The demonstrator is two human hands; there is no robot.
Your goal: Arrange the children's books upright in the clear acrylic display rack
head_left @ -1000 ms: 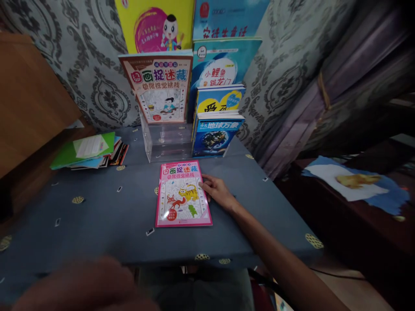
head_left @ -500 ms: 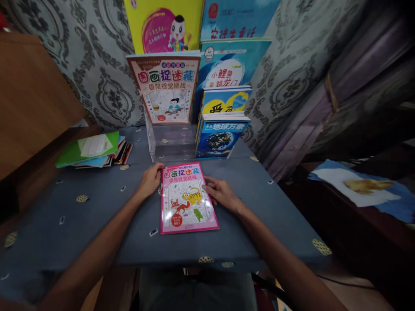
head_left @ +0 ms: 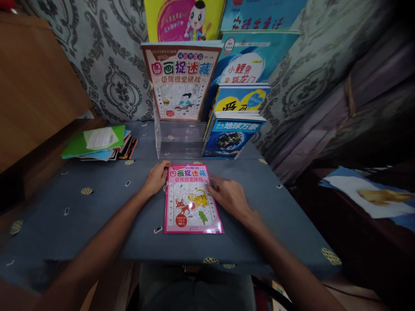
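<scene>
A pink picture book (head_left: 194, 203) lies flat on the cloth-covered table, its cover up, with a fox and a yellow striped cat on it. At its upper left corner, my left hand (head_left: 157, 178) has its fingers bent against the edge and holds the book there. My right hand (head_left: 231, 194) is over the right edge, with a fingertip at the cover; motion blurs its fingers. Behind the book, a clear display rack (head_left: 180, 149) holds a brown-bordered picture book (head_left: 181, 93) in its left column, above bare lower tiers.
The rack's right column carries blue books, among them an earth book (head_left: 228, 137) in front. To the left lies a stack of books (head_left: 97, 144) topped with green. Patterned curtains (head_left: 119, 73) hang behind. A picture on blue paper (head_left: 372, 196) lies beyond the table's right edge.
The view has shifted, so everything sits a little farther right in the picture. My right hand has moved slightly over the book's right edge; my left hand keeps its place at the corner.
</scene>
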